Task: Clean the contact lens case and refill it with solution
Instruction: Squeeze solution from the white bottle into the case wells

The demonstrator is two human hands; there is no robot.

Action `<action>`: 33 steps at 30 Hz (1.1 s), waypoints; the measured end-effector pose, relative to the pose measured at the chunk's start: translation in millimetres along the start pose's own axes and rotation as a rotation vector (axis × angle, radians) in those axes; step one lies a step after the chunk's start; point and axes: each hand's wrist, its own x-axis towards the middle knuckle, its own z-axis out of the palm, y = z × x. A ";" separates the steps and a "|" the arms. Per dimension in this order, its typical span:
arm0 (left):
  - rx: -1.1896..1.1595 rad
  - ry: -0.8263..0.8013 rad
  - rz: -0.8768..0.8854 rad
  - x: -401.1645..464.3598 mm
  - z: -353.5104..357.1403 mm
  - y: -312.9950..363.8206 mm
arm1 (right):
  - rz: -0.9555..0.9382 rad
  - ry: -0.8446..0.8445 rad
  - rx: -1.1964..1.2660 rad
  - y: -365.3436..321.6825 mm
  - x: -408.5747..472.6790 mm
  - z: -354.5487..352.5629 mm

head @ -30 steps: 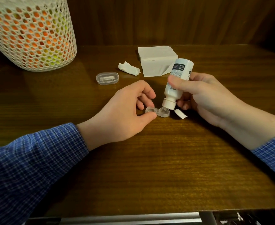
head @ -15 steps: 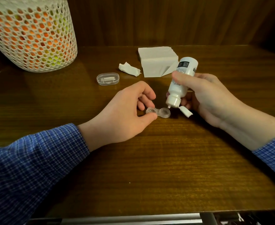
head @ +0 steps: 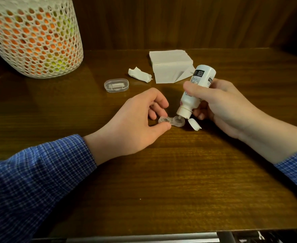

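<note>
At frame centre on the brown wooden table [head: 161, 181], the left hand [head: 135, 123] pinches the clear twin-well plastic lens case [head: 171, 121] while the right hand [head: 219, 106] grips the tilted white solution bottle [head: 195, 92], apparently filling the right well; the left well likely comes next.

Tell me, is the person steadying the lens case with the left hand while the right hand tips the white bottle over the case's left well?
Not quite. The head view shows the white bottle tipped over the lens case's right well; the left hand pinches the left well. The right hand holds the bottle.
</note>
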 end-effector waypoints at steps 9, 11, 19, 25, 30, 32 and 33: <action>-0.002 -0.001 0.005 0.3 0.0 -0.7 | 0.004 -0.012 0.007 0.7 0.6 -0.8; -0.006 0.001 0.004 0.3 0.1 -0.9 | 0.009 -0.010 0.025 0.6 1.1 -0.8; -0.013 -0.002 0.006 0.6 0.5 -1.4 | 0.035 -0.010 0.067 0.2 2.1 -1.9; -0.014 0.001 0.023 0.6 0.3 -2.4 | 0.023 -0.007 0.072 0.2 1.6 -1.1; -0.024 -0.002 0.019 0.9 1.0 -3.7 | 0.028 -0.009 0.068 -1.1 0.0 -0.3; -0.029 -0.001 0.021 1.2 0.9 -4.1 | 0.028 -0.005 0.068 -2.0 -0.4 -0.4; -0.030 -0.002 0.022 1.3 0.7 -4.2 | 0.028 -0.004 0.069 -2.3 -0.6 -0.5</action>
